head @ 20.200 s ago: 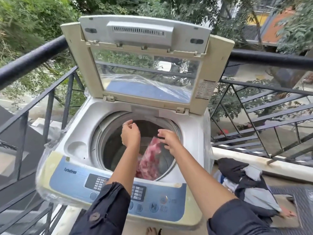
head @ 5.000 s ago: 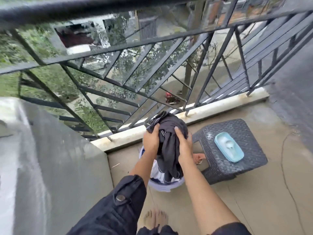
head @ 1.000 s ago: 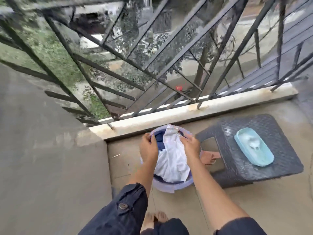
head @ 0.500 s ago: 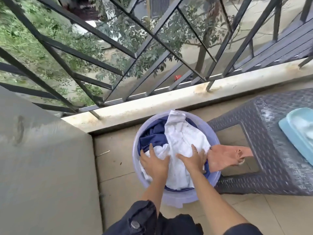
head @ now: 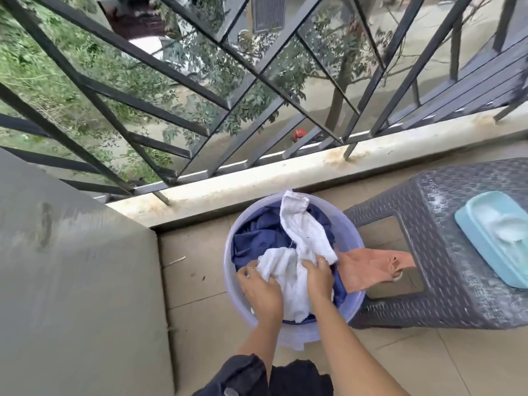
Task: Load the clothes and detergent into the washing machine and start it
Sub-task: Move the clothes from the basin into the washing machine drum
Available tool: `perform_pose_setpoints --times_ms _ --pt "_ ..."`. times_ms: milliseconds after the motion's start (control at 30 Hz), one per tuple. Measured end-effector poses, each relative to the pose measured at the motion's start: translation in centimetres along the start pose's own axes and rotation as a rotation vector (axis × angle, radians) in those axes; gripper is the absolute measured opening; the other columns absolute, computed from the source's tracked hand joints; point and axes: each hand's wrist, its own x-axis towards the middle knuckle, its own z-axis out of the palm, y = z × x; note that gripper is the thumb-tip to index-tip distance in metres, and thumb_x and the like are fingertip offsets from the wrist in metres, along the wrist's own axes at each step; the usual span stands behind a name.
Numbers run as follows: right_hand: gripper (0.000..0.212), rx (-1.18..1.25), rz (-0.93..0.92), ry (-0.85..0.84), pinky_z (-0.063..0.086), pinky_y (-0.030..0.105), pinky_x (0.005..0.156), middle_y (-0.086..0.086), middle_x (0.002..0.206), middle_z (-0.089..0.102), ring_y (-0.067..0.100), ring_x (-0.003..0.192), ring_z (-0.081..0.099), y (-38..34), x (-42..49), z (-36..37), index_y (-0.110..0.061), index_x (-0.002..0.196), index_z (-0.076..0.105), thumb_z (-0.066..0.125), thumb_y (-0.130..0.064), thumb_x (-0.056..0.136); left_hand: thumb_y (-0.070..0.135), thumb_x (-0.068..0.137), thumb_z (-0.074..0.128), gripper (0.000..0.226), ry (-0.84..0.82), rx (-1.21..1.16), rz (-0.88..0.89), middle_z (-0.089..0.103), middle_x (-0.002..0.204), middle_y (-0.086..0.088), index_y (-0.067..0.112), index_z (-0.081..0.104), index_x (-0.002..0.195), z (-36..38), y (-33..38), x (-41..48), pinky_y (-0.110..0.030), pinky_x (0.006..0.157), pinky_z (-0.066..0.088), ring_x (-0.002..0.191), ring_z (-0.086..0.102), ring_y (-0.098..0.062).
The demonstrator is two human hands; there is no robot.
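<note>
A pale violet plastic tub (head: pixel 233 287) stands on the balcony floor with clothes in it. On top lies a white cloth (head: pixel 303 232) over a dark blue garment (head: pixel 257 238). An orange-pink cloth (head: pixel 368 267) hangs over the tub's right rim. My left hand (head: pixel 261 290) and my right hand (head: pixel 317 277) both grip the white cloth at its near end, fingers curled into the fabric. A light blue tray with white detergent powder (head: pixel 497 238) sits on a dark woven stool (head: pixel 445 281) to the right. The grey side of the washing machine (head: pixel 77 281) fills the left.
A black metal railing (head: pixel 228 110) on a pale concrete curb (head: pixel 285 172) runs behind the tub, with trees and a street far below. Tiled floor (head: pixel 200 324) lies between the machine and the tub.
My hands have gone from lying flat on the white cloth to bunching and gripping it. The view has moved closer to the tub.
</note>
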Motion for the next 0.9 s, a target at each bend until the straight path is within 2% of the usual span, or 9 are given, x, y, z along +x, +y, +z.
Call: perform_pose_setpoints --times_ms 100,200,300,367,500,567,667,767,900 --pt "0.006 0.173 0.072 -0.022 0.035 0.028 0.072 0.000 0.091 0.053 0.019 0.092 0.046 -2.3 -1.6 -1.2 -0.017 0.089 0.052 0.051 -0.012 0.088 0.004 0.090 0.047 0.034 -0.034 -0.001 0.041 0.052 0.124 -0.009 0.008 0.056 0.123 -1.5 2.2 -1.2 -0.031 0.093 0.044 0.111 0.055 -0.027" --pt "0.018 0.301 0.091 0.012 0.033 0.023 0.060 -0.006 0.074 0.046 0.019 0.085 0.042 -5.6 -3.7 -2.2 -0.021 0.077 0.048 0.048 -0.007 0.089 0.009 0.092 0.043 0.031 -0.022 -0.044 0.087 0.057 0.119 -0.007 0.011 0.058 0.119 -3.6 5.6 -2.3 -0.037 0.092 0.047 0.109 0.057 -0.026" --pt "0.006 0.365 0.109 0.049 0.038 0.028 0.074 0.003 0.090 0.055 0.020 0.090 0.047 -9.0 -6.1 -3.5 -0.014 0.093 0.053 0.048 -0.013 0.090 0.013 0.095 0.040 0.029 -0.028 -0.125 0.109 0.060 0.112 -0.003 0.017 0.059 0.116 -6.1 9.0 -3.9 -0.029 0.081 0.043 0.104 0.058 -0.023" --pt "0.015 0.338 0.086 0.025 0.038 0.031 0.082 0.005 0.103 0.053 0.020 0.095 0.049 -11.1 -7.5 -4.4 -0.015 0.104 0.054 0.046 -0.021 0.094 0.017 0.097 0.039 0.026 -0.037 -0.179 0.112 0.061 0.111 0.001 0.019 0.058 0.115 -8.1 11.2 -5.0 -0.026 0.079 0.039 0.103 0.058 -0.020" --pt "0.046 0.293 0.046 0.045 0.040 0.036 0.096 0.003 0.111 0.053 0.026 0.112 0.054 -15.7 -10.9 -6.0 -0.006 0.128 0.053 0.047 -0.038 0.094 0.022 0.099 0.037 0.026 -0.041 -0.225 0.118 0.061 0.111 0.005 0.016 0.056 0.117 -11.9 15.3 -7.2 -0.025 0.082 0.039 0.104 0.058 -0.015" --pt "0.051 0.332 0.058 0.086 0.042 0.041 0.102 0.008 0.119 0.060 0.029 0.112 0.054 -18.2 -13.1 -6.6 -0.008 0.124 0.056 0.052 -0.043 0.088 0.021 0.099 0.037 0.027 -0.029 -0.247 0.150 0.063 0.112 -0.002 0.013 0.057 0.114 -14.1 17.5 -8.4 -0.024 0.080 0.038 0.104 0.060 -0.022" --pt "0.057 0.344 0.056 0.082 0.039 0.048 0.104 0.013 0.127 0.057 0.033 0.117 0.052 -21.6 -16.4 -7.6 -0.012 0.124 0.056 0.053 -0.050 0.081 0.022 0.099 0.037 0.029 -0.013 -0.232 0.191 0.060 0.118 -0.006 0.011 0.055 0.120 -17.3 20.5 -10.2 -0.022 0.080 0.032 0.110 0.056 -0.025" --pt "0.048 0.348 0.015 0.087 0.041 0.047 0.101 0.014 0.119 0.059 0.032 0.111 0.054 -25.1 -19.6 -8.8 -0.011 0.120 0.058 0.053 -0.044 0.086 0.020 0.098 0.038 0.026 0.014 -0.253 0.251 0.061 0.116 -0.005 0.014 0.056 0.115 -20.4 23.3 -12.0 -0.025 0.079 0.035 0.108 0.055 -0.025" --pt "0.030 0.391 -0.073 0.058 0.044 0.037 0.092 0.008 0.103 0.063 0.023 0.095 0.056 -29.6 -24.2 -10.0 -0.011 0.103 0.064 0.055 -0.035 0.088 0.024 0.097 0.040 0.029 0.066 -0.275 0.272 0.063 0.117 -0.008 0.013 0.058 0.117 -25.2 26.5 -14.3 -0.035 0.093 0.042 0.112 0.056 -0.029"
